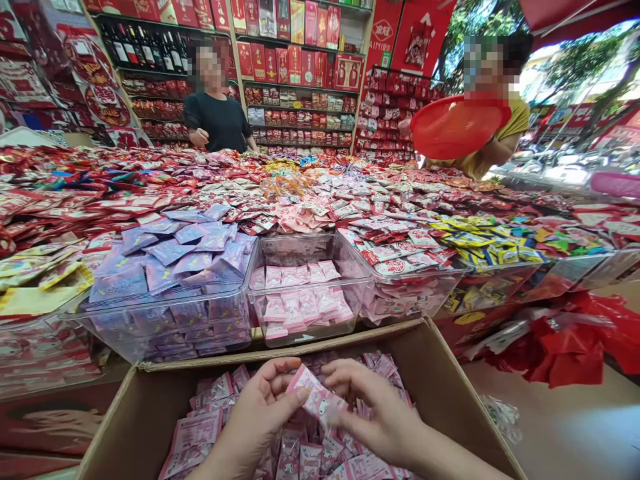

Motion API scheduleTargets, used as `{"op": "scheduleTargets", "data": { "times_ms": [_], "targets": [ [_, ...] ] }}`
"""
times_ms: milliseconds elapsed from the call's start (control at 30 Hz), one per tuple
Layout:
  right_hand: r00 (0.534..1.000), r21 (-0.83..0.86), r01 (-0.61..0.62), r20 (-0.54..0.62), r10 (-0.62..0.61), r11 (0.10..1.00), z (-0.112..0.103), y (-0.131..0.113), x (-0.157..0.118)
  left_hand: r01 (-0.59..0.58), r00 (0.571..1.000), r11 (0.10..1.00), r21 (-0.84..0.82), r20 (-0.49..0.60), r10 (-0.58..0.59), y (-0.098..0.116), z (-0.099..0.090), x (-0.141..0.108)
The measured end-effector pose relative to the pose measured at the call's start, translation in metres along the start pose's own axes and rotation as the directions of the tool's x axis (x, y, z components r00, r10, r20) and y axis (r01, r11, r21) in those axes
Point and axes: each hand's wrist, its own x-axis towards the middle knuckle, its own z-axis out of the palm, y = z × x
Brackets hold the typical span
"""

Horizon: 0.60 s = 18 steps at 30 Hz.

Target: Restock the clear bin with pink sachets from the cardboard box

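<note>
Pink packet (316, 396) in both left-hand grip (265, 405) and right-hand grip (376, 408), above the open cardboard box (453, 390).

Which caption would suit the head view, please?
Left hand and right hand hold a small rectangular pink packet over a brown cardboard box.

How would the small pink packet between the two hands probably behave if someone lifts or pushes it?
The pink packet is likely light: it is small, and the left hand and right hand hold it near its ends. It may slip a little, since its surface looks like smooth plastic. Rolling seems unlikely, given its flattish shape.
</note>
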Motion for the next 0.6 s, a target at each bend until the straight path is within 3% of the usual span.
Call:
{"op": "scheduleTargets", "data": {
  "times_ms": [33, 67, 133, 200, 267, 367, 433, 500, 600],
  "targets": [
    [0.989, -0.174, 0.150, 0.032, -0.146, 0.973, -0.002, -0.006, -0.001, 0.014, 1.000, 1.000, -0.015, 0.001, -0.014, 0.001, 0.000, -0.001],
    [0.954, -0.346, 0.299, 0.093, -0.285, 0.889, -0.005, -0.012, -0.002, 0.032, 0.999, 0.999, -0.032, 0.010, -0.032, 0.002, 0.001, -0.002],
    [0.850, -0.597, 0.508, 0.233, -0.472, 0.621, -0.009, -0.025, -0.002, 0.060, 0.998, 0.996, -0.065, 0.041, -0.057, 0.004, 0.002, -0.003],
    [0.762, -0.710, 0.584, 0.311, -0.568, 0.395, -0.015, -0.038, -0.003, 0.083, 0.994, 0.991, -0.105, 0.079, -0.075, 0.004, 0.002, -0.004],
    [0.733, -0.732, 0.600, 0.342, -0.588, 0.322, -0.028, -0.052, -0.001, 0.106, 0.990, 0.983, -0.150, 0.108, -0.090, 0.005, 0.001, -0.005],
    [0.761, -0.765, 0.535, 0.252, -0.598, 0.358, -0.060, -0.079, 0.014, 0.141, 0.987, 0.978, -0.151, 0.103, -0.126, 0.007, -0.001, -0.005],
    [0.807, -0.834, 0.401, 0.125, -0.577, 0.380, -0.084, -0.096, 0.036, 0.155, 0.986, 0.981, -0.116, 0.085, -0.146, 0.007, -0.002, -0.006],
    [0.878, -0.904, 0.245, 0.054, -0.476, 0.349, -0.103, -0.108, 0.067, 0.162, 0.985, 0.983, -0.090, 0.081, -0.155, 0.005, -0.003, -0.006],
    [0.961, -0.937, 0.236, 0.186, -0.204, 0.259, -0.116, -0.109, 0.115, 0.172, 0.981, 0.984, -0.053, 0.101, -0.166, -0.001, -0.003, -0.006]
  ]
}}
